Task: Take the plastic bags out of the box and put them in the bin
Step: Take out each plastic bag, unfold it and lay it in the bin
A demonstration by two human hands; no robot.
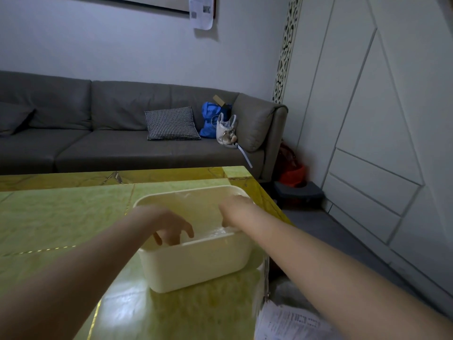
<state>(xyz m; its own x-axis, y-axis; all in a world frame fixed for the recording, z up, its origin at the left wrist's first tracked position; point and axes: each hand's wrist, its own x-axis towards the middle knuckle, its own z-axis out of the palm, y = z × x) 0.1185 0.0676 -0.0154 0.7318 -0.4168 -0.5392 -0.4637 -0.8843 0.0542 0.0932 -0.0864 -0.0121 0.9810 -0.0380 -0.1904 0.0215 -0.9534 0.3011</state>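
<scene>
On the glossy green counter [61, 217] near its right edge sits a cream plastic box [196, 261], and both hands reach into it: the left hand [169, 227] with fingers curled down inside, the right hand [232, 207] at the far rim, its fingers hidden, so I cannot tell their hold. The plastic bags [220, 233] inside are clear, thin and crinkled, barely visible. Such slippery film could slide free, or a snagged pull could drag the light box off the edge
</scene>
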